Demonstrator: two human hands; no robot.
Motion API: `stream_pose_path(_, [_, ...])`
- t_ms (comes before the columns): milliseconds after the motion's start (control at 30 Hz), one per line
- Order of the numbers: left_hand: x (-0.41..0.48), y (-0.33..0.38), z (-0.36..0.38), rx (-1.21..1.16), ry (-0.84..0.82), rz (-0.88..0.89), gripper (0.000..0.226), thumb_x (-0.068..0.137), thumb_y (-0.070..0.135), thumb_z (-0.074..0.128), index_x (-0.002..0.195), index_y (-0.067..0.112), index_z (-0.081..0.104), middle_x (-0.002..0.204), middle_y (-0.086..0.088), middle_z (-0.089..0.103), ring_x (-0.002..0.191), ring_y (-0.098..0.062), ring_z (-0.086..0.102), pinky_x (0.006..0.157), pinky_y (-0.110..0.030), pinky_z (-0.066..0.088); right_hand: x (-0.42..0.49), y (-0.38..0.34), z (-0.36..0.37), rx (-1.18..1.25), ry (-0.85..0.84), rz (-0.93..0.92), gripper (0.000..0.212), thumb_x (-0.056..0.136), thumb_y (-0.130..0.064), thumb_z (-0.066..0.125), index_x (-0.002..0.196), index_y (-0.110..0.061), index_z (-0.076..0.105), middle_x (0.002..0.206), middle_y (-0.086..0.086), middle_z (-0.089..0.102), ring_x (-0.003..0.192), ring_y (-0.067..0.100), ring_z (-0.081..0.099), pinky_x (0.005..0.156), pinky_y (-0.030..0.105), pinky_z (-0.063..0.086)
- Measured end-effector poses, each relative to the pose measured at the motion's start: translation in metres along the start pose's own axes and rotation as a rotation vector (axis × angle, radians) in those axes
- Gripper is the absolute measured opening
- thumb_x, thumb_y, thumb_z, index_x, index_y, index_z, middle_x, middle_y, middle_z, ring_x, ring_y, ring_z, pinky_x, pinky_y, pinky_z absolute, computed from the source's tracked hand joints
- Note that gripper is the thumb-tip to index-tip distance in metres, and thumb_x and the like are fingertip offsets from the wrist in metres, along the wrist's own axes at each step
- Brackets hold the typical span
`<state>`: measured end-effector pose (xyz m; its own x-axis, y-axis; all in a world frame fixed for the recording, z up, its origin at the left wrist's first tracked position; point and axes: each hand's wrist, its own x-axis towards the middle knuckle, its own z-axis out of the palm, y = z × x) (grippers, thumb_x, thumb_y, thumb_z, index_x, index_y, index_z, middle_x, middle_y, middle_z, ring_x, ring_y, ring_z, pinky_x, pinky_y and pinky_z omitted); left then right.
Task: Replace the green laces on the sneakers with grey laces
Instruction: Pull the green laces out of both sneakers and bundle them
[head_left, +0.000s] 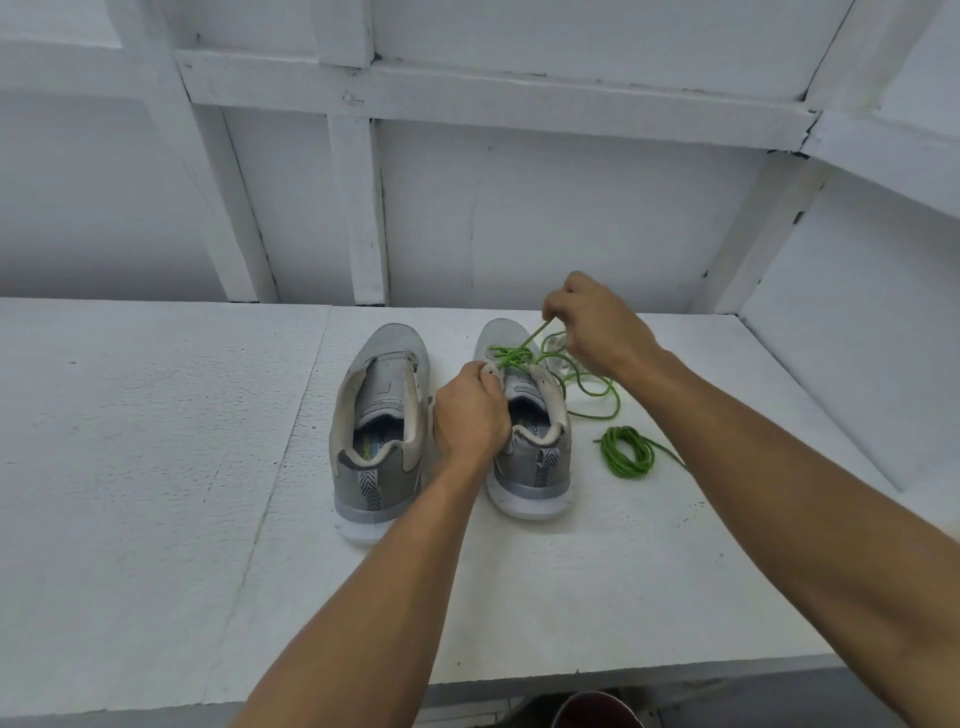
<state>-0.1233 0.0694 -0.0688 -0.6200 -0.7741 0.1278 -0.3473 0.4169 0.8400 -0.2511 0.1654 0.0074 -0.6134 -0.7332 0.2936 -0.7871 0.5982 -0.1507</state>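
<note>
A white table (156, 415) stands against a white beamed wall (571, 208).

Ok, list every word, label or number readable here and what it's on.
"FO": white print, insole of the right sneaker; rest hidden.
"FO": same print, insole of the left sneaker; rest hidden.
Green lettering beside it, left sneaker: too blurred to read.
Nothing else legible.

The left sneaker (382, 395) sits beside the right sneaker (540, 467) on the table (156, 415); a coiled lace (626, 451) lies to their right.
</note>
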Motion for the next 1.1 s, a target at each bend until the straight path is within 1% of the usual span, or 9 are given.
stream_pose_path(133, [0.002, -0.002, 0.0, 0.0, -0.003, -0.008, 0.032, 0.098, 0.025, 0.037, 0.099, 0.012, 0.066, 0.095, -0.016, 0.068, 0.086, -0.034, 0.058, 0.066, -0.033, 0.037, 0.003, 0.011, -0.009, 0.008, 0.078, 0.028, 0.035, 0.079, 0.012, 0.047, 0.103, -0.01, 0.061, 0.105, 0.006, 0.044, 0.086, 0.028, 0.051, 0.074, 0.042, 0.048])
stream_pose_path(467, [0.002, -0.002, -0.001, 0.026, -0.019, -0.006, 0.033, 0.099, 0.028, 0.036, 0.096, 0.012, 0.065, 0.093, -0.014, 0.067, 0.083, -0.031, 0.056, 0.069, -0.035, 0.043, 0.006, 0.036, -0.02, 0.035, 0.314, 0.195, 0.025, 0.095, 0.001, 0.04, 0.109, -0.002, 0.06, 0.11, 0.011, 0.046, 0.087, 0.024, 0.05, 0.079, 0.041, 0.049])
stream_pose_path(567, [0.003, -0.003, -0.001, 0.024, -0.017, 0.007, 0.033, 0.099, 0.028, 0.036, 0.095, 0.012, 0.065, 0.092, -0.014, 0.068, 0.082, -0.031, 0.057, 0.07, -0.036, 0.045, -0.006, 0.038, 0.002, 0.009, 0.171, 0.234, 0.021, 0.097, -0.004, 0.044, 0.11, 0.0, 0.06, 0.111, 0.01, 0.048, 0.088, 0.027, 0.054, 0.079, 0.04, 0.049])
stream_pose_path(667, [0.003, -0.003, -0.001, 0.031, -0.017, 0.027, 0.033, 0.099, 0.029, 0.036, 0.097, 0.012, 0.065, 0.094, -0.014, 0.068, 0.086, -0.033, 0.059, 0.073, -0.037, 0.047, -0.02, 0.036, 0.017, -0.078, -0.294, 0.375, 0.028, 0.098, -0.03, 0.052, 0.108, -0.009, 0.066, 0.11, 0.011, 0.061, 0.094, 0.03, 0.06, 0.078, 0.036, 0.049])
stream_pose_path(700, [0.003, -0.003, -0.001, 0.041, -0.023, 0.04, 0.034, 0.099, 0.03, 0.036, 0.098, 0.013, 0.065, 0.094, -0.014, 0.068, 0.087, -0.034, 0.059, 0.075, -0.038, 0.048, -0.025, 0.035, 0.019, -0.115, -0.346, 0.394, 0.027, 0.098, -0.031, 0.051, 0.109, -0.012, 0.067, 0.109, 0.01, 0.063, 0.092, 0.029, 0.06, 0.076, 0.034, 0.049])
stream_pose_path(767, [0.004, -0.001, -0.001, 0.057, -0.04, 0.063, 0.034, 0.099, 0.031, 0.036, 0.103, 0.014, 0.065, 0.097, -0.013, 0.068, 0.09, -0.035, 0.06, 0.079, -0.04, 0.05, -0.03, 0.029, 0.017, -0.106, -0.234, 0.397, 0.024, 0.097, -0.026, 0.049, 0.105, -0.013, 0.067, 0.104, 0.008, 0.065, 0.085, 0.026, 0.058, 0.069, 0.031, 0.044])
stream_pose_path(833, [0.005, 0.0, -0.002, 0.062, -0.066, 0.078, 0.035, 0.099, 0.033, 0.036, 0.109, 0.014, 0.065, 0.101, -0.012, 0.068, 0.093, -0.033, 0.06, 0.083, -0.042, 0.05, -0.033, 0.017, 0.012, 0.066, -0.105, 0.37, 0.026, 0.097, -0.035, 0.05, 0.088, -0.016, 0.066, 0.089, 0.004, 0.065, 0.077, 0.022, 0.057, 0.063, 0.029, 0.039])
stream_pose_path(900, [0.01, 0.001, -0.003, 0.016, -0.106, 0.08, 0.034, 0.098, 0.032, 0.04, 0.113, 0.014, 0.064, 0.105, -0.01, 0.069, 0.098, -0.03, 0.061, 0.087, -0.041, 0.049, -0.036, -0.001, 0.005, 0.282, -0.104, 0.351, 0.037, 0.094, -0.047, 0.052, 0.071, -0.019, 0.059, 0.072, -0.001, 0.06, 0.067, 0.016, 0.054, 0.058, 0.029, 0.037])
stream_pose_path(1100, [0.028, 0.025, -0.014, 0.054, -0.249, 0.167, 0.038, 0.092, 0.013, 0.045, 0.127, 0.013, 0.061, 0.128, -0.008, 0.061, 0.116, -0.024, 0.057, 0.098, -0.031, 0.043, -0.054, -0.025, 0.025, 0.314, -0.094, 0.357, 0.041, 0.097, -0.043, 0.049, 0.073, -0.012, 0.06, 0.068, 0.002, 0.06, 0.066, 0.02, 0.055, 0.058, 0.03, 0.039])
